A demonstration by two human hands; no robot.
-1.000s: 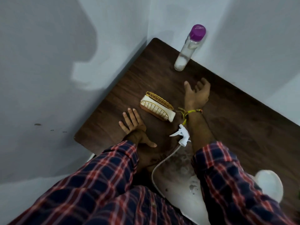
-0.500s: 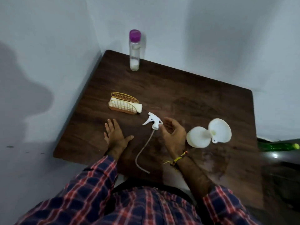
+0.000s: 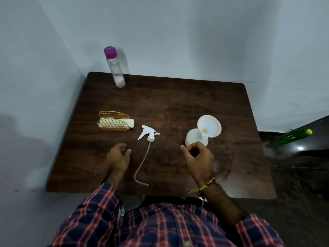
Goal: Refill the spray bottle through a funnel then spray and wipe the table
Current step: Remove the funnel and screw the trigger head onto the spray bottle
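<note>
A white spray trigger head [image 3: 148,134] with its thin dip tube [image 3: 141,166] lies near the middle of the dark wooden table [image 3: 178,104]. A clear bottle with a purple cap [image 3: 114,67] stands at the far left corner. Two white funnels [image 3: 204,131] lie together to the right. A folded white cloth sits in a gold wire holder [image 3: 114,122] on the left. My left hand [image 3: 117,158] rests on the table just left of the tube, holding nothing. My right hand [image 3: 198,158] hovers at the near rim of the funnels, its fingers loosely curled and holding nothing.
Grey walls close off the table's far and left sides. A green bottle [image 3: 292,137] lies on the dark floor beyond the table's right edge. My checked shirt fills the bottom of the view.
My right hand has moved right, from beside the trigger head to the funnels. My left hand stays on the table, its fingers now more curled. The view has steadied over the table.
</note>
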